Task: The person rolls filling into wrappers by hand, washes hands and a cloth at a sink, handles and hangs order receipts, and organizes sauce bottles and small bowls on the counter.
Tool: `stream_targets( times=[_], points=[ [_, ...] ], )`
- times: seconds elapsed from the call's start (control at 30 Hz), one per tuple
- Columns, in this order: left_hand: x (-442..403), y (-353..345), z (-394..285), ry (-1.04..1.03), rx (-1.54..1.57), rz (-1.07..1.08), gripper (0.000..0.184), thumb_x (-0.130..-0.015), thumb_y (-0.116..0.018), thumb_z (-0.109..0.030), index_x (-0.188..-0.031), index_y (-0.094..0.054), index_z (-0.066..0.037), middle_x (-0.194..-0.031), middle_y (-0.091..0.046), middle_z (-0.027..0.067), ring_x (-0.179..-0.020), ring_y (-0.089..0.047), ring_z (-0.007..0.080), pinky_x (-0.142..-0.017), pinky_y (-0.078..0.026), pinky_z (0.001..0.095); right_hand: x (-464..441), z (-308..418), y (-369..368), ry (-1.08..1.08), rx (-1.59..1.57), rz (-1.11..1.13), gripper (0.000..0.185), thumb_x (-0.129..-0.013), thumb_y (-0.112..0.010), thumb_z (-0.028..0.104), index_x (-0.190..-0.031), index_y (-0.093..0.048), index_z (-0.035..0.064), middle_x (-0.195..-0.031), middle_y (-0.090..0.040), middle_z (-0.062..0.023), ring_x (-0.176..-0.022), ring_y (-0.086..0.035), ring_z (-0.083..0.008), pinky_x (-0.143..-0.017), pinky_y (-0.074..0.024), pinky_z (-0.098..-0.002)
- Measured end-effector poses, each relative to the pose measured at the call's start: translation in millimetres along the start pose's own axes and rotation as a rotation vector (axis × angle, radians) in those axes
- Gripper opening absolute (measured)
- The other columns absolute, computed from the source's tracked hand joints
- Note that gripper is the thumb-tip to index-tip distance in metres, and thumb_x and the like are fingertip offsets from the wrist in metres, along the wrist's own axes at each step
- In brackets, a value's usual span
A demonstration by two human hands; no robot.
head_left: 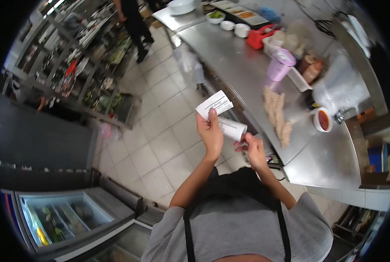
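Printed white paper receipts (215, 104) are held over the tiled floor beside the counter. My left hand (210, 133) grips them, its thumb pressed on the upper slip. A lower, curled receipt (232, 129) extends from there toward my right hand (253, 149). My right thumb and forefinger pinch at its far end, and the other fingers are curled underneath. I cannot tell whether the two slips are one strip. Nearest to my right hand on the counter lies a crumpled beige cloth (277, 114).
On the steel counter (230, 56) stand a lilac cup (281, 64), a white basket (297, 78) with bottles, a bowl of red sauce (322, 119) and a red object (259, 37). A person in dark clothes (134, 22) stands on the floor ahead. An open-topped chiller (68, 218) is at lower left.
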State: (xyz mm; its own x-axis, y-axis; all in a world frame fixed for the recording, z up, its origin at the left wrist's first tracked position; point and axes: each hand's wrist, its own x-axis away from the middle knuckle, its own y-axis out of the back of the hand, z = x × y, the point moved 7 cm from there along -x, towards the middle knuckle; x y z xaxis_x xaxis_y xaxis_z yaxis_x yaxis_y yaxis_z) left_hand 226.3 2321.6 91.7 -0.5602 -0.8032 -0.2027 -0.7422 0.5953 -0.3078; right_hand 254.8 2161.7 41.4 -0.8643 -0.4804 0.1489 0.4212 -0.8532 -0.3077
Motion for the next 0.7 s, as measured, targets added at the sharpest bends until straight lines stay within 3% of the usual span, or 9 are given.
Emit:
stream_targets(
  times=[0.13, 0.2, 0.3, 0.43, 0.53, 0.57, 0.67, 0.7],
  points=[
    [-33, 47, 10, 0.078, 0.025, 0.004, 0.025, -0.096, -0.050, -0.021, -0.109, -0.050, 0.000, -0.097, -0.060, 0.0059, -0.087, -0.054, 0.0083, -0.075, -0.044, 0.0234, -57, 5, -69, 0.114, 0.324, 0.062, 0.028, -0.091, -0.056, 0.022, -0.093, -0.064, -0.0047, -0.082, -0.063, -0.0031, -0.073, -0.054, -0.0069, -0.063, -0.0461, -0.0245],
    [-58, 67, 17, 0.111, 0.049, -0.034, 0.024, -0.096, -0.051, -0.020, -0.110, -0.050, -0.001, -0.097, -0.060, 0.0053, -0.087, -0.054, 0.0078, -0.073, -0.045, 0.0225, -92, -10, -92, -0.025, 0.040, 0.136, 0.024, -0.091, -0.057, 0.020, -0.093, -0.065, -0.0028, -0.084, -0.065, -0.0040, -0.073, -0.057, -0.0073, -0.064, -0.0475, -0.0246],
    [-100, 100, 45, 0.291, 0.326, -0.166, 0.024, -0.095, -0.049, -0.019, -0.113, -0.050, -0.002, -0.099, -0.061, 0.0066, -0.078, -0.059, 0.0098, -0.066, -0.047, 0.0228, -137, -16, -129, -0.118, -0.099, 0.186, 0.023, -0.091, -0.057, 0.020, -0.096, -0.065, -0.0013, -0.089, -0.067, -0.0059, -0.074, -0.060, -0.0089, -0.064, -0.0494, -0.0247],
    [-174, 145, 65, 0.410, 0.264, -0.217, 0.029, -0.095, -0.046, -0.021, -0.119, -0.046, -0.005, -0.104, -0.061, 0.0109, -0.055, -0.059, 0.0155, -0.054, -0.049, 0.0261, -213, -29, -169, -0.061, -0.085, 0.234, 0.024, -0.092, -0.057, 0.019, -0.103, -0.063, -0.0014, -0.090, -0.066, -0.0061, -0.076, -0.061, -0.0102, -0.064, -0.0500, -0.0243],
    [-236, 159, 89, 0.517, 0.278, -0.113, 0.030, -0.095, -0.045, -0.020, -0.121, -0.045, -0.004, -0.109, -0.059, 0.0107, -0.057, -0.060, 0.0160, -0.053, -0.049, 0.0260, -282, -32, -205, -0.035, -0.074, 0.336, 0.024, -0.092, -0.056, 0.018, -0.106, -0.062, -0.0012, -0.091, -0.066, -0.0058, -0.075, -0.060, -0.0102, -0.063, -0.0497, -0.0245],
    [-255, 163, 105, 0.632, 0.290, -0.142, 0.031, -0.094, -0.045, -0.019, -0.122, -0.044, -0.005, -0.109, -0.058, 0.0095, -0.054, -0.059, 0.0159, -0.052, -0.048, 0.0257, -307, -35, -218, -0.065, -0.086, 0.372, 0.018, -0.092, -0.055, 0.015, -0.105, -0.062, 0.0036, -0.097, -0.065, -0.0046, -0.083, -0.060, -0.0100, -0.064, -0.0481, -0.0267],
    [-316, 159, 123, 0.781, 0.275, -0.071, 0.031, -0.094, -0.046, -0.018, -0.122, -0.044, -0.007, -0.105, -0.058, 0.0080, -0.048, -0.052, 0.0143, -0.049, -0.046, 0.0253, -369, -31, -260, -0.121, -0.197, 0.463, 0.017, -0.092, -0.055, 0.015, -0.103, -0.062, 0.0044, -0.096, -0.065, -0.0040, -0.083, -0.060, -0.0105, -0.065, -0.0488, -0.0280],
    [-335, 159, 125, 0.795, 0.282, -0.116, 0.031, -0.093, -0.047, -0.018, -0.122, -0.044, -0.008, -0.102, -0.058, 0.0064, -0.043, -0.042, 0.0113, -0.043, -0.040, 0.0231, -389, -33, -274, -0.157, -0.189, 0.488, 0.017, -0.091, -0.056, 0.013, -0.103, -0.061, 0.0036, -0.095, -0.065, -0.0040, -0.083, -0.060, -0.0107, -0.066, -0.0494, -0.0287]
  ],
)
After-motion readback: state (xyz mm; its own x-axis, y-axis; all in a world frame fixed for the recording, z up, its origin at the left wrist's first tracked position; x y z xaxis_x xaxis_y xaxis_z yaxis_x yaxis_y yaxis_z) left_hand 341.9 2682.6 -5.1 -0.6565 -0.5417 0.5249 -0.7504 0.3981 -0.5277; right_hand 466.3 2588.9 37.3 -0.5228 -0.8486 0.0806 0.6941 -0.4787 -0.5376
